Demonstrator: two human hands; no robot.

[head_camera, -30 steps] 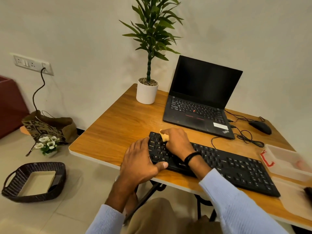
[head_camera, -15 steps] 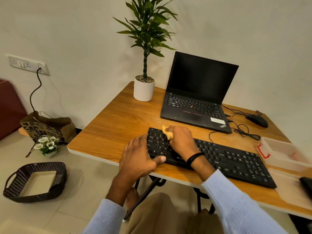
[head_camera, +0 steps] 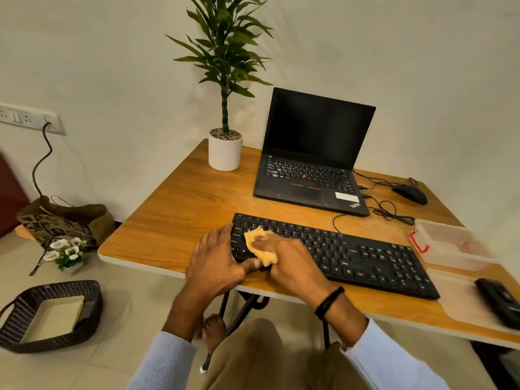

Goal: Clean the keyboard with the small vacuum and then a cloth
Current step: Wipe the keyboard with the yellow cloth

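Fingers (head_camera: 277, 242) of right hand (head_camera: 292, 267) grasping cloth (head_camera: 261, 249) on keyboard (head_camera: 365, 257); left hand (head_camera: 216, 257) flat, released, on its end.

Wooden table (head_camera: 180, 209) carries keyboard (head_camera: 365, 257), laptop (head_camera: 306, 181), potted plant (head_camera: 225, 150), mouse (head_camera: 409, 192), clear plastic box (head_camera: 450, 243), black device (head_camera: 498, 299).

right hand (head_camera: 292, 266): now drawn back toward the keyboard (head_camera: 365, 257) front edge | cloth (head_camera: 260, 246): more now shows, spread over the left keys | left hand (head_camera: 216, 260): thumb now meets the cloth

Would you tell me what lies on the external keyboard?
A yellow cloth in the right hand, at its left end; the left hand rests beside it. What lies beneath is hidden.
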